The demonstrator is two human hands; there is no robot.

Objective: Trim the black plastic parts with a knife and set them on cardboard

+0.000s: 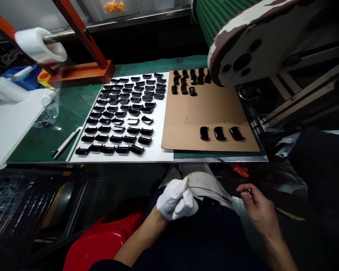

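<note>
My left hand, in a white glove with a bare fingertip showing, is held above my lap. Its fingers are pressed together, and whatever they may hold is hidden. To the right, my bare right hand hovers below the table edge with thumb and forefinger curled close together; I cannot make out anything between them. Nearest on the table are three glossy black plastic pieces in a row on a brown cardboard sheet. More such pieces stand at the sheet's far end. Many similar black pieces lie in rows on a white sheet.
A marker pen lies on the green table mat. A roll of clear film hangs on an orange stand. Machine parts with a large wheel overhang the right side. Below are a red-handled tool and a red stool.
</note>
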